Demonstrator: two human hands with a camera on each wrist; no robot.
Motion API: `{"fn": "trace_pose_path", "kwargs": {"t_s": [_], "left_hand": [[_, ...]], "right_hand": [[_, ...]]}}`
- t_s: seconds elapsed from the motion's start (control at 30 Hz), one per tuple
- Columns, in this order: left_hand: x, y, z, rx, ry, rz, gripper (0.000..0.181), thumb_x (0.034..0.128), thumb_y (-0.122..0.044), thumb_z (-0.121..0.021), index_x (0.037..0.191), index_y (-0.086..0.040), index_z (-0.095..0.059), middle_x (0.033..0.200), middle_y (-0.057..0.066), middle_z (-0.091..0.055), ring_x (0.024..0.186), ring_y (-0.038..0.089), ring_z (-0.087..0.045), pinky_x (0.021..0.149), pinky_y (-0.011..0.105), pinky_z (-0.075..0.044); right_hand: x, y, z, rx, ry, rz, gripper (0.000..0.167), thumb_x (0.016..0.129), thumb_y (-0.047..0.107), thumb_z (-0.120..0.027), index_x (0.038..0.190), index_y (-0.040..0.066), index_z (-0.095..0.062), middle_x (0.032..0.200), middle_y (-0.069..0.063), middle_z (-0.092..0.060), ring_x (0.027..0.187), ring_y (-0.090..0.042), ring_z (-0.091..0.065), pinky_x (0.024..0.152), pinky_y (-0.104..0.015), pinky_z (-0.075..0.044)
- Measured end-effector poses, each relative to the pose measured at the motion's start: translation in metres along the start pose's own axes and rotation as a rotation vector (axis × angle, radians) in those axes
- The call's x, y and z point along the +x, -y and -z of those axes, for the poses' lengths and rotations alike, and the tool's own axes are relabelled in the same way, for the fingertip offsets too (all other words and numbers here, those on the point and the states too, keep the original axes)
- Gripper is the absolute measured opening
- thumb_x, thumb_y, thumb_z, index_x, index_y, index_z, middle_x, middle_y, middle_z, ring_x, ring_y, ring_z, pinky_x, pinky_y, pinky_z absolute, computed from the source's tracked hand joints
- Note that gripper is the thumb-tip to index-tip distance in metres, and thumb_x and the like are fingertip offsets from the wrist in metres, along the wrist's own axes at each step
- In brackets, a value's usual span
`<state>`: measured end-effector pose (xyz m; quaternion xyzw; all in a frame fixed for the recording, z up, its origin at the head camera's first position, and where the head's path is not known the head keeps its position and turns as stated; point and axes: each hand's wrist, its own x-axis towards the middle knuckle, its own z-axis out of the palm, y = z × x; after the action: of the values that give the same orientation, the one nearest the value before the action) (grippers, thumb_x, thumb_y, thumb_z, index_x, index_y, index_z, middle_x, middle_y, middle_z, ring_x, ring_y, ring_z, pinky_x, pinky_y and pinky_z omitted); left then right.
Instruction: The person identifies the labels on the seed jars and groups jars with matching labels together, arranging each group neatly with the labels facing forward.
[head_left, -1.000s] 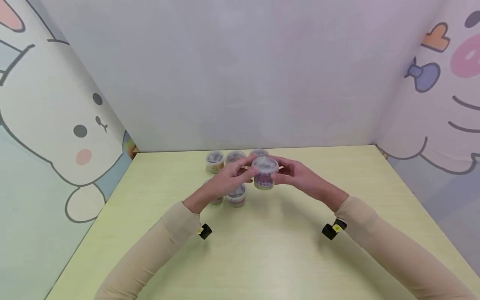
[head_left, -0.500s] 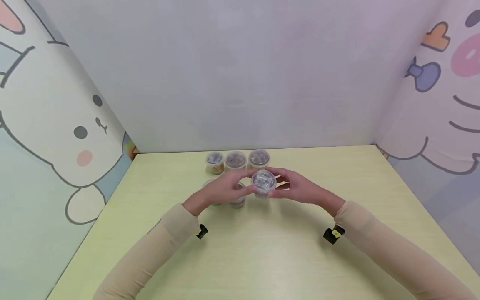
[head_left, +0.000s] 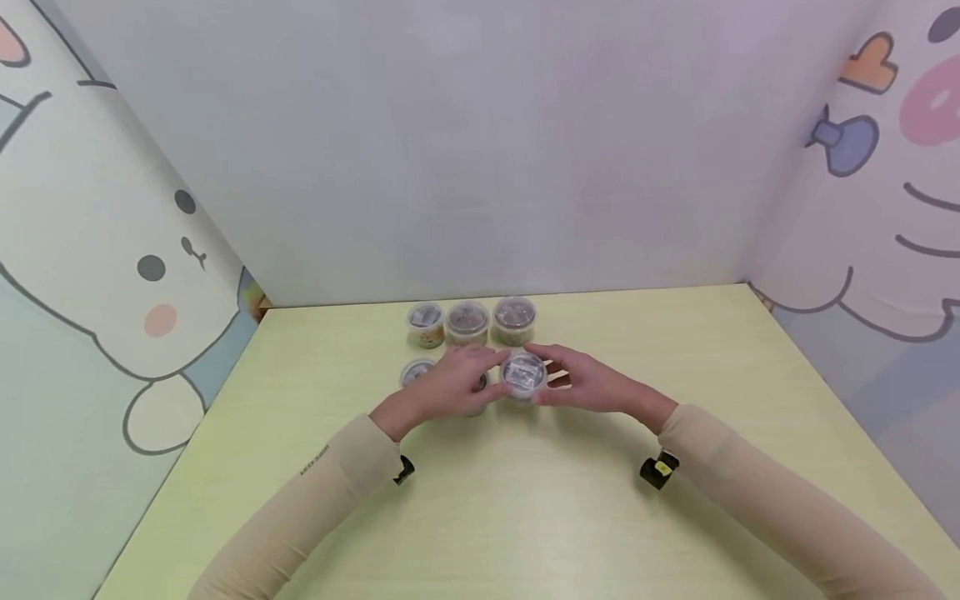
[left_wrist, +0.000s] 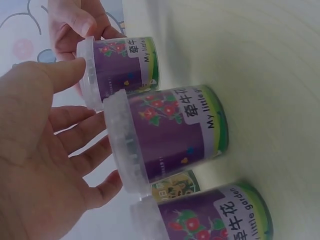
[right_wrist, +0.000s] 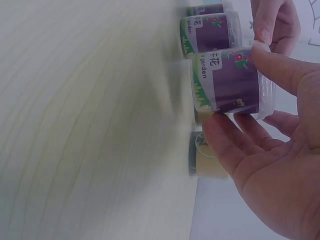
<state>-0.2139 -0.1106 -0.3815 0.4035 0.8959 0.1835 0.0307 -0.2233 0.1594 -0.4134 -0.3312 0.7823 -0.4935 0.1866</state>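
Observation:
Both hands hold one small lidded plastic cup (head_left: 522,374) at the right end of the front row. Purple wrapping with red flowers and "My little garden" lettering covers it. My left hand (head_left: 453,383) has thumb and forefinger at the lid's left side; its other fingers pass behind the neighbouring purple cup (left_wrist: 172,135). From the right, my right hand (head_left: 596,383) grips the same cup, thumb on one side (right_wrist: 280,65) and fingers on the other. The cup stands upright at table level; whether its base touches the table is hard to tell.
Behind stands a row of three similar cups: left (head_left: 426,325), middle (head_left: 468,322) and right (head_left: 514,320). The front row's left cup (head_left: 415,372) is partly under my left hand. A pale wooden table (head_left: 510,508) meets a white back wall (head_left: 480,150) and cartoon-printed side panels.
The held cup has come down and slightly towards me, both hands moving with it, into line with the front row. Its lid now faces up, and the back-row cups show more fully.

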Motion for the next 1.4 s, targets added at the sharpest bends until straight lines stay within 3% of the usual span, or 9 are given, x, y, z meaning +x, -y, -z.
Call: {"fn": "trace_pose_path", "kwargs": {"t_s": [0.27, 0.5, 0.67, 0.87, 1.2, 1.4], "left_hand": [[-0.004, 0.003, -0.004, 0.031, -0.012, -0.008, 0.059, 0.1011, -0.042, -0.062, 0.143, -0.001, -0.055, 0.126, 0.009, -0.067, 0.123, 0.027, -0.057, 0.106, 0.051, -0.041], [-0.006, 0.006, -0.01, 0.002, -0.015, -0.01, 0.059, 0.1003, -0.041, -0.064, 0.143, -0.001, -0.056, 0.125, 0.01, -0.068, 0.121, 0.027, -0.059, 0.105, 0.05, -0.042], [-0.007, 0.01, -0.016, -0.015, -0.023, -0.006, 0.058, 0.1004, -0.041, -0.064, 0.143, -0.002, -0.056, 0.124, 0.01, -0.068, 0.118, 0.026, -0.059, 0.104, 0.047, -0.044], [-0.008, 0.015, -0.02, -0.067, -0.03, 0.003, 0.058, 0.1006, -0.037, -0.065, 0.144, -0.001, -0.054, 0.126, 0.011, -0.066, 0.119, 0.025, -0.058, 0.105, 0.045, -0.043], [-0.01, 0.014, -0.022, -0.09, -0.068, -0.008, 0.059, 0.0995, -0.036, -0.067, 0.143, 0.002, -0.055, 0.127, 0.012, -0.066, 0.117, 0.025, -0.059, 0.102, 0.044, -0.046], [-0.01, 0.014, -0.022, -0.076, -0.059, 0.016, 0.059, 0.1, -0.037, -0.066, 0.145, 0.0, -0.054, 0.128, 0.011, -0.066, 0.118, 0.025, -0.059, 0.102, 0.044, -0.045]], "right_hand": [[0.002, 0.0, -0.006, -0.026, 0.014, -0.007, 0.079, 0.095, 0.016, -0.074, 0.158, 0.001, -0.029, 0.147, -0.018, -0.045, 0.129, -0.036, -0.053, 0.101, -0.05, -0.049], [0.003, -0.003, -0.009, -0.038, 0.035, -0.012, 0.079, 0.096, 0.016, -0.073, 0.158, 0.0, -0.028, 0.149, -0.02, -0.043, 0.128, -0.036, -0.053, 0.1, -0.047, -0.05], [0.004, -0.004, -0.01, -0.13, 0.055, 0.016, 0.073, 0.1, 0.021, -0.067, 0.156, -0.006, -0.029, 0.146, -0.023, -0.046, 0.125, -0.035, -0.057, 0.098, -0.04, -0.053], [0.007, 0.005, -0.01, -0.243, 0.066, -0.016, 0.071, 0.102, 0.026, -0.065, 0.156, -0.004, -0.031, 0.144, -0.019, -0.05, 0.12, -0.028, -0.059, 0.096, -0.039, -0.053], [0.007, 0.008, -0.012, -0.24, 0.067, -0.042, 0.071, 0.103, 0.029, -0.063, 0.157, -0.001, -0.029, 0.149, -0.019, -0.047, 0.119, -0.027, -0.06, 0.097, -0.039, -0.053], [0.006, 0.005, -0.013, -0.215, 0.042, -0.024, 0.071, 0.103, 0.027, -0.063, 0.157, -0.003, -0.029, 0.149, -0.021, -0.046, 0.119, -0.031, -0.06, 0.098, -0.041, -0.052]]}}
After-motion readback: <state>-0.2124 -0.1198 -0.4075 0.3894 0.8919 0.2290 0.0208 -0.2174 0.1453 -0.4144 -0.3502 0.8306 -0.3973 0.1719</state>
